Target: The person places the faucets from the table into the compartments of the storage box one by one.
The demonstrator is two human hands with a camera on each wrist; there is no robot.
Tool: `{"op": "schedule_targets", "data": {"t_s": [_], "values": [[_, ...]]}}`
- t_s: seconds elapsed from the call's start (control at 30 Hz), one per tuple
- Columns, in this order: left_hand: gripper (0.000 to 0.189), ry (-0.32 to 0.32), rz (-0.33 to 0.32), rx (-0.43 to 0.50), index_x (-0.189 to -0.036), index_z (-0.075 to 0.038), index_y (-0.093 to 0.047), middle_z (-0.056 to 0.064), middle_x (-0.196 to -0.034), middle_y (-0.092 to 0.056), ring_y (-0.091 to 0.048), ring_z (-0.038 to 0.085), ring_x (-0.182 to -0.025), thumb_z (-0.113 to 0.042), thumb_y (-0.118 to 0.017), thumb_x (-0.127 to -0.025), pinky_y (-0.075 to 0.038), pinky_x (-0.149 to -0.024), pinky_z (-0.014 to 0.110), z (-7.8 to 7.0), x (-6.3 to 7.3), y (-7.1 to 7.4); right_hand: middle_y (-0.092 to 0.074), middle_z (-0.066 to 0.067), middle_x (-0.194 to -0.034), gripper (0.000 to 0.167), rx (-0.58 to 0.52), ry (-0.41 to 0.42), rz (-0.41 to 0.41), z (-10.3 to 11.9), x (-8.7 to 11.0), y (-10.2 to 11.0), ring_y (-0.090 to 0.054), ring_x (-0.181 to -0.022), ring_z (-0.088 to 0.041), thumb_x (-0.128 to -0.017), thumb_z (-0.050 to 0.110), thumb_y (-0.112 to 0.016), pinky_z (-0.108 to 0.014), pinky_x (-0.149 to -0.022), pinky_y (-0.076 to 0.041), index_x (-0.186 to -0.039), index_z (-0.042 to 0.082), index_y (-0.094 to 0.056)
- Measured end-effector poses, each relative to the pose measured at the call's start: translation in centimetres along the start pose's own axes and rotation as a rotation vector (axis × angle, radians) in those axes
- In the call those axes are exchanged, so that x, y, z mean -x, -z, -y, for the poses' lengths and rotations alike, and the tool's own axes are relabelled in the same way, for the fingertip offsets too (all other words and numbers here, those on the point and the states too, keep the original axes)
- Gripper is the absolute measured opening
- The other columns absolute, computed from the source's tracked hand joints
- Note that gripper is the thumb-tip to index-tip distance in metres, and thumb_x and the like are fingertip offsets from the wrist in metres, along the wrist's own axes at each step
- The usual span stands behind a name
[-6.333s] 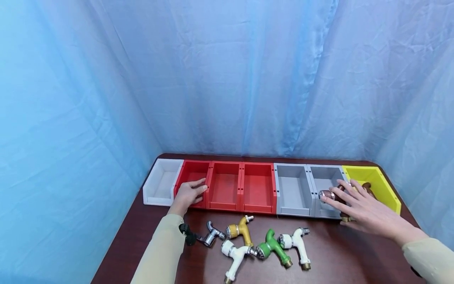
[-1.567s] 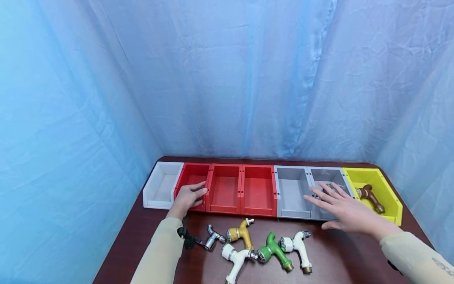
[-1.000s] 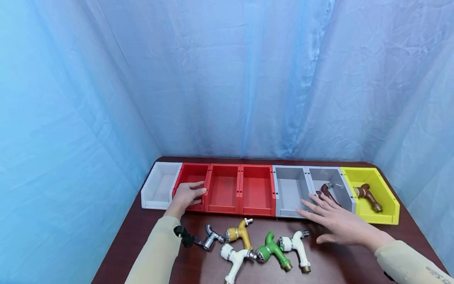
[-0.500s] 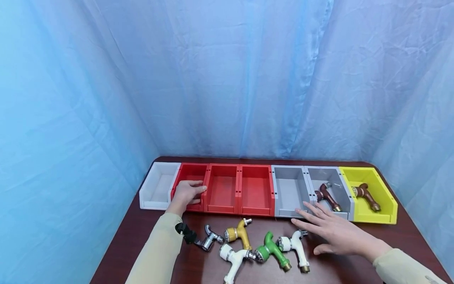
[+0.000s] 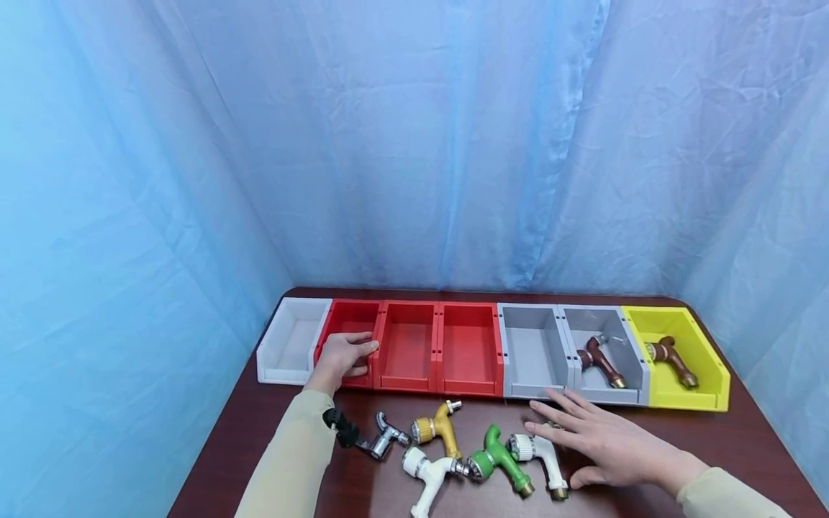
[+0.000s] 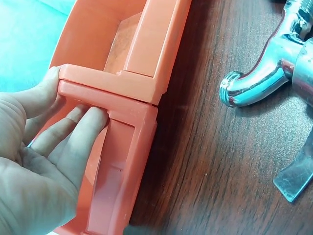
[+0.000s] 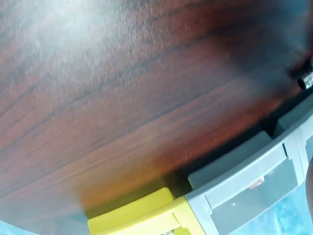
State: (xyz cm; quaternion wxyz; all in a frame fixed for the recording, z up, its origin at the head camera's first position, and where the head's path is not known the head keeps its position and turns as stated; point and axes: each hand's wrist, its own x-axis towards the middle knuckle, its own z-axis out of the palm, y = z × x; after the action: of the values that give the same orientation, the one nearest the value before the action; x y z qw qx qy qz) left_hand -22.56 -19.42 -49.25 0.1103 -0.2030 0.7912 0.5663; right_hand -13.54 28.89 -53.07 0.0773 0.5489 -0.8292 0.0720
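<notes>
My left hand (image 5: pixel 343 357) pinches the side wall of the leftmost red bin (image 6: pixel 115 161), fingers inside and thumb over the wall toward the neighbouring red bin (image 5: pixel 406 345). With fingers spread and nothing held, my right hand (image 5: pixel 599 440) hovers by the right white faucet (image 5: pixel 547 457), overlapping its top in the head view. A green faucet (image 5: pixel 501 459), another white faucet (image 5: pixel 430 475), a yellow faucet (image 5: pixel 444 429) and a chrome faucet (image 5: pixel 386 436) lie to its left on the table. One brown faucet (image 5: pixel 602 362) lies in the right grey bin, another brown faucet (image 5: pixel 676 362) in the yellow bin.
The bins stand in one row along the back of the dark wood table (image 5: pixel 246 446). A white bin (image 5: pixel 285 374) is at the left end, a third red bin (image 5: pixel 469 352) mid-row, then a left grey bin (image 5: pixel 534 352), the right grey bin (image 5: pixel 637 396) and the yellow bin (image 5: pixel 715 374). Blue curtains (image 5: pixel 414 144) hang behind.
The brown faucet that my right hand held earlier now lies in the right grey bin, let go. My right hand has moved left and toward me, to the right white faucet. The left hand stays put.
</notes>
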Motion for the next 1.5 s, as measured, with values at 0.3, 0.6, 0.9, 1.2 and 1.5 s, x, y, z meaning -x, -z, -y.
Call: {"op": "schedule_targets", "data": {"t_s": [0.3, 0.6, 0.9, 1.2, 1.5], "values": [[0.053, -0.004, -0.005, -0.011, -0.141, -0.014, -0.064, 0.018, -0.133, -0.063, -0.07, 0.033, -0.105, -0.028, -0.078, -0.092, -0.063, -0.079, 0.04, 0.0, 0.0, -0.1, -0.033, -0.012, -0.165, 0.091, -0.023, 0.015, 0.064, 1.1, -0.3, -1.0, -0.019, -0.154, -0.037, -0.087, 0.067, -0.065, -0.034, -0.126, 0.013, -0.16, 0.019, -0.038], [0.053, -0.01, -0.006, -0.014, -0.141, -0.014, -0.064, 0.018, -0.132, -0.064, -0.071, 0.032, -0.102, -0.028, -0.078, -0.092, -0.063, -0.079, 0.04, -0.1, 0.3, 0.0, -0.038, -0.015, -0.162, 0.096, -0.061, 0.076, 0.024, 1.5, -0.7, -1.6, -0.018, -0.156, -0.036, -0.082, 0.068, -0.069, -0.037, -0.126, 0.013, -0.158, 0.016, -0.04], [0.053, -0.005, -0.001, -0.021, -0.142, -0.014, -0.063, 0.018, -0.132, -0.064, -0.071, 0.031, -0.101, -0.028, -0.077, -0.093, -0.063, -0.079, 0.039, -0.2, 0.3, 0.0, -0.035, -0.013, -0.164, 0.094, -0.009, 0.078, 0.029, 2.1, -0.7, -2.4, -0.021, -0.155, -0.037, -0.085, 0.074, -0.062, -0.039, -0.126, 0.014, -0.158, 0.02, -0.04], [0.052, -0.004, -0.002, -0.02, -0.142, -0.014, -0.063, 0.018, -0.133, -0.063, -0.071, 0.03, -0.1, -0.028, -0.077, -0.093, -0.063, -0.078, 0.038, -0.1, 0.4, 0.0, -0.038, -0.016, -0.161, 0.088, -0.075, 0.04, 0.081, 2.4, -0.7, -2.3, -0.009, -0.158, -0.024, -0.09, 0.064, -0.064, -0.025, -0.124, 0.014, -0.161, 0.02, -0.036], [0.054, -0.013, 0.0, -0.019, -0.142, -0.014, -0.063, 0.017, -0.131, -0.064, -0.069, 0.033, -0.104, -0.028, -0.078, -0.092, -0.063, -0.079, 0.038, -0.2, 0.6, 0.0, -0.041, -0.015, -0.16, 0.084, -0.085, 0.047, 0.052, 2.5, -0.8, -2.3, -0.04, -0.144, -0.039, -0.092, 0.061, -0.064, -0.023, -0.124, 0.012, -0.16, 0.02, -0.037]]}}
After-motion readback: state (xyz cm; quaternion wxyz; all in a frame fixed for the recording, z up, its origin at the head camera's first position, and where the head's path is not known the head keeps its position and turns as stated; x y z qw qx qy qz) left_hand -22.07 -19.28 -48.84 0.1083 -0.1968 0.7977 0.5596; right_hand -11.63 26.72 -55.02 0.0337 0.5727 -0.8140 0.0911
